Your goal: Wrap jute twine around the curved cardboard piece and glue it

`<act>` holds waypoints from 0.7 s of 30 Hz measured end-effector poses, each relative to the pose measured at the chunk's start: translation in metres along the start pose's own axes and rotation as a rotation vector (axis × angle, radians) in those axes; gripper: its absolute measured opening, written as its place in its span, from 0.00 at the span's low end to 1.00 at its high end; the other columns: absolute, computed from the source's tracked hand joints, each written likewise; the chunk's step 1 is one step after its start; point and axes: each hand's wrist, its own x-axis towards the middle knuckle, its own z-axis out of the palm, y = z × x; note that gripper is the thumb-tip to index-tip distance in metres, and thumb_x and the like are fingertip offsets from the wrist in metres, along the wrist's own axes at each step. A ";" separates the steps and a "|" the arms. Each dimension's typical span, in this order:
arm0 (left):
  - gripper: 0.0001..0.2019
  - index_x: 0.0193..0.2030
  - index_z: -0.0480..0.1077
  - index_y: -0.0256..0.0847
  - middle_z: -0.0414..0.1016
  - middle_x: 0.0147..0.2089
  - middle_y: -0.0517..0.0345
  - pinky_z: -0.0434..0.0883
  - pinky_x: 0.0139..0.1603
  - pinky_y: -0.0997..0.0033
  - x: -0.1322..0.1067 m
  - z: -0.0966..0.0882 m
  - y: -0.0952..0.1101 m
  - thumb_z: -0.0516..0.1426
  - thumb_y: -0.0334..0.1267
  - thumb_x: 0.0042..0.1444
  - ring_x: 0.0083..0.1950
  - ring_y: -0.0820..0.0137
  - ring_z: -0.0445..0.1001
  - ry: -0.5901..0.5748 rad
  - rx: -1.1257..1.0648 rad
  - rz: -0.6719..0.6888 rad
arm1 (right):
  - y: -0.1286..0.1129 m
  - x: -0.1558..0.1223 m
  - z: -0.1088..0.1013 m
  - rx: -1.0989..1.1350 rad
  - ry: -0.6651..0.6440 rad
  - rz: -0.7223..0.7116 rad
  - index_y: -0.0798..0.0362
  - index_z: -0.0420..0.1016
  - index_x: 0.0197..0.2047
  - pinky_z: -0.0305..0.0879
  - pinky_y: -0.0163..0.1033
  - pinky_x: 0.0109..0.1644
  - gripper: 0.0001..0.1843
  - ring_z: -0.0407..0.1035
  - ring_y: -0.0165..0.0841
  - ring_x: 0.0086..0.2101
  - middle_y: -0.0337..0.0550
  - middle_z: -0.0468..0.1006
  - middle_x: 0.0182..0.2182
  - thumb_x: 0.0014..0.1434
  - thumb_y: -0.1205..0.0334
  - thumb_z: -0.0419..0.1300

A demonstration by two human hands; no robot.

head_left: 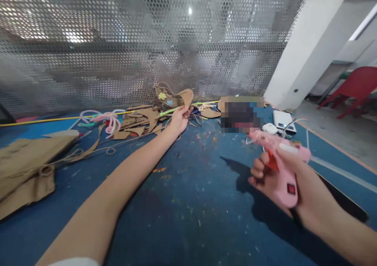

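Note:
My right hand is wrapped round the handle of a pink hot glue gun, whose nozzle points left, with the fingers by its orange trigger. Stretched far forward, my left hand has its fingers closed at the lower edge of a brown cardboard craft piece. That piece carries a yellow flower, a blue flower and some twine. A light green pipe cleaner lies just left of these fingers. The fingertips partly hide where they meet the cardboard.
Cardboard scraps and pink and white pipe cleaners lie along the back of the blue table. A large cardboard sheet is at left. A white box-like device sits at right. Behind stands a perforated metal screen.

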 end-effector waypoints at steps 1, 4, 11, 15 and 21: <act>0.10 0.27 0.63 0.38 0.70 0.22 0.66 0.67 0.41 0.80 0.006 0.002 0.001 0.56 0.19 0.51 0.30 0.78 0.77 0.004 0.009 -0.002 | 0.009 -0.006 -0.005 -0.067 -0.049 -0.035 0.50 0.70 0.27 0.69 0.40 0.36 0.14 0.64 0.33 0.29 0.41 0.66 0.26 0.52 0.48 0.60; 0.09 0.28 0.63 0.38 0.69 0.22 0.68 0.68 0.46 0.74 0.012 0.005 0.006 0.57 0.21 0.52 0.31 0.77 0.76 0.005 0.047 -0.025 | 0.021 -0.007 -0.029 -0.232 -0.223 -0.173 0.49 0.69 0.25 0.69 0.45 0.35 0.15 0.64 0.37 0.28 0.43 0.65 0.25 0.53 0.47 0.56; 0.10 0.33 0.65 0.40 0.73 0.31 0.66 0.64 0.58 0.44 -0.037 -0.005 0.032 0.61 0.24 0.50 0.37 0.73 0.77 -0.060 0.185 -0.027 | -0.023 0.041 -0.071 -0.438 -0.306 -0.174 0.48 0.53 0.24 0.65 0.47 0.38 0.22 0.60 0.36 0.28 0.39 0.55 0.24 0.65 0.49 0.33; 0.12 0.39 0.64 0.41 0.73 0.38 0.62 0.74 0.49 0.57 -0.081 -0.028 0.037 0.62 0.29 0.51 0.42 0.70 0.77 -0.243 0.349 0.096 | -0.040 0.057 -0.074 -0.477 -0.433 -0.092 0.50 0.49 0.21 0.65 0.48 0.40 0.26 0.58 0.34 0.26 0.37 0.52 0.22 0.66 0.54 0.25; 0.18 0.44 0.63 0.41 0.69 0.32 0.65 0.77 0.39 0.70 -0.131 -0.066 0.030 0.63 0.32 0.48 0.39 0.69 0.79 -0.332 0.658 0.055 | -0.036 0.072 -0.021 -0.528 -0.577 -0.120 0.49 0.66 0.30 0.64 0.42 0.33 0.17 0.64 0.31 0.28 0.41 0.68 0.31 0.62 0.48 0.48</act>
